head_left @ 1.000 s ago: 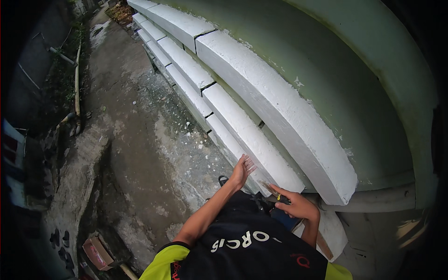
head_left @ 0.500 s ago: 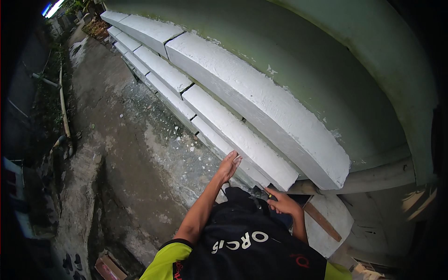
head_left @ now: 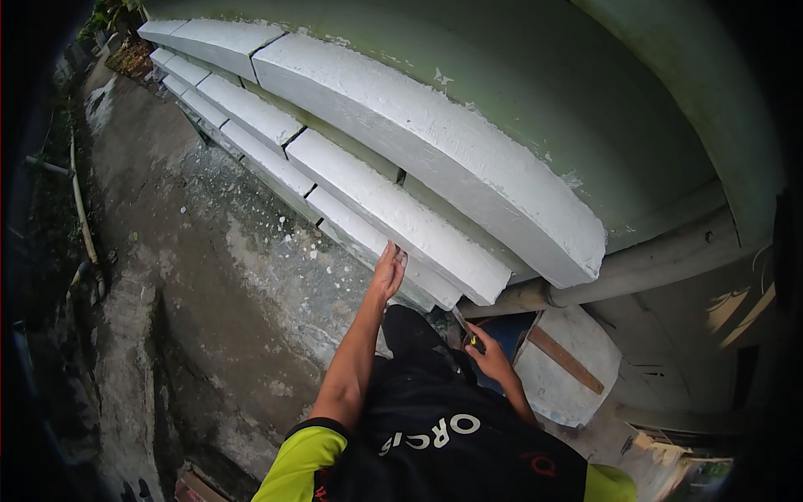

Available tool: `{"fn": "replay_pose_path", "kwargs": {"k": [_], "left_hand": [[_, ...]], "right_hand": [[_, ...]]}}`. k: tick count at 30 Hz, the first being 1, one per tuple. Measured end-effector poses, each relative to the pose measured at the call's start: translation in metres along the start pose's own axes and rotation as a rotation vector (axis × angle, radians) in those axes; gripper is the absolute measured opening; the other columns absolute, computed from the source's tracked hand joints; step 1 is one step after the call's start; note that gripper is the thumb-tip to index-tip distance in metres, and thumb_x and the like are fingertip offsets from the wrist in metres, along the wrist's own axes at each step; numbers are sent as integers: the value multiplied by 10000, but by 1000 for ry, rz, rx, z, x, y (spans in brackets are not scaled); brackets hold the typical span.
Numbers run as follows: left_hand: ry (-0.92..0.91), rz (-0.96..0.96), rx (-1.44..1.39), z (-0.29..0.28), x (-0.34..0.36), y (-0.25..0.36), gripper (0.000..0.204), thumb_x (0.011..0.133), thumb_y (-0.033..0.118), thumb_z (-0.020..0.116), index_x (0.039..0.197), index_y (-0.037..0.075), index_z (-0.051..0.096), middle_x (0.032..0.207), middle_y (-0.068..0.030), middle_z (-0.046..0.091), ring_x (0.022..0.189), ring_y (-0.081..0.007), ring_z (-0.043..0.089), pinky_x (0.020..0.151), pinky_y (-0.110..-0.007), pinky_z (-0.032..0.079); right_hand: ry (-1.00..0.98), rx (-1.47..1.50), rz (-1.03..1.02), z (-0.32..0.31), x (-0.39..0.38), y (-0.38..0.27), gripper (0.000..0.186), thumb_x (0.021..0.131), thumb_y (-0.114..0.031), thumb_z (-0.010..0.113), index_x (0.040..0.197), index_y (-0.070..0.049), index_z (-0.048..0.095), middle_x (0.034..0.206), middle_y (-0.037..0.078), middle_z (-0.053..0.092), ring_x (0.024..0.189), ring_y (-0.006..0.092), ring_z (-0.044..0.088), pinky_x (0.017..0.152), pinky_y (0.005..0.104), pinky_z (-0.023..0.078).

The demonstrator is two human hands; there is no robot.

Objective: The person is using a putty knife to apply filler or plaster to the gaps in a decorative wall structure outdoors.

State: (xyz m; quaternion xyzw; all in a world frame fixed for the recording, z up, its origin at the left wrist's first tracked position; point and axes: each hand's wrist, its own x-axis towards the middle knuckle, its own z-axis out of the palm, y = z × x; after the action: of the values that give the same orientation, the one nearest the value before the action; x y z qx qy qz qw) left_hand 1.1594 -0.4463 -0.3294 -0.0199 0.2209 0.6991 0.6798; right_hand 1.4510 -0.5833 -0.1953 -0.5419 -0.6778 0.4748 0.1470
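Note:
White stepped mouldings run along the green wall; the top block (head_left: 435, 159) juts out furthest, above a middle block (head_left: 401, 213) and a lower block (head_left: 360, 226). My left hand (head_left: 388, 272) is raised to the lower block's outer side, its fingers drawn together. Whether they hold a small piece is hard to tell. At the near end of the blocks, my right hand (head_left: 492, 358) grips a narrow-bladed hand tool (head_left: 462, 320) with a black and yellow handle. Its blade points up toward the lower block's end; the exact kind is unclear.
A grey pipe (head_left: 644, 272) runs along the wall below the blocks. Beneath it lie a whitish panel (head_left: 544, 385) and a wooden strip (head_left: 566, 360). White crumbs dot the concrete ground (head_left: 251, 259) on the left. A thin pipe (head_left: 81, 192) lies further left.
The whole view has shifted, so the blocks sit further left and higher. My left hand stays by the lower block; my right hand still holds the tool, whose blade shows more clearly now.

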Motion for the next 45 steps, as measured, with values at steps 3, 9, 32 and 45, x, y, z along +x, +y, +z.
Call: {"fn": "replay_pose_path", "kwargs": {"k": [3,9,32,45], "left_hand": [[6,36,28,5,-5,1,349,968,349,631,1153,65,548,999,12,523,882,-82,490,851,-207,444],[31,41,112,-2,-12,6,336,957,335,654,1126,61,558,955,8,546,841,-85,525,805,-188,476],[652,138,338,-104,-153,-116,409,972,376,541,1303,137,518,1241,-52,607,1004,-198,620,849,-370,445],[698,103,379,-167,-228,-64,525,954,421,536,1385,126,483,1312,-54,593,1058,-206,624,853,-345,448]], "right_hand": [[88,43,-56,3,-4,28,590,889,-87,655,1443,-71,456,1349,209,579,1244,303,570,1037,357,422],[115,26,-211,19,21,100,611,889,-44,686,1440,-47,423,1014,76,617,849,101,579,667,258,505],[202,3,-259,-7,58,85,396,949,-295,659,1155,42,634,808,70,641,730,122,559,674,302,468],[297,131,-238,20,80,73,439,906,-291,715,1097,100,657,706,30,590,673,90,499,603,286,433]]}}
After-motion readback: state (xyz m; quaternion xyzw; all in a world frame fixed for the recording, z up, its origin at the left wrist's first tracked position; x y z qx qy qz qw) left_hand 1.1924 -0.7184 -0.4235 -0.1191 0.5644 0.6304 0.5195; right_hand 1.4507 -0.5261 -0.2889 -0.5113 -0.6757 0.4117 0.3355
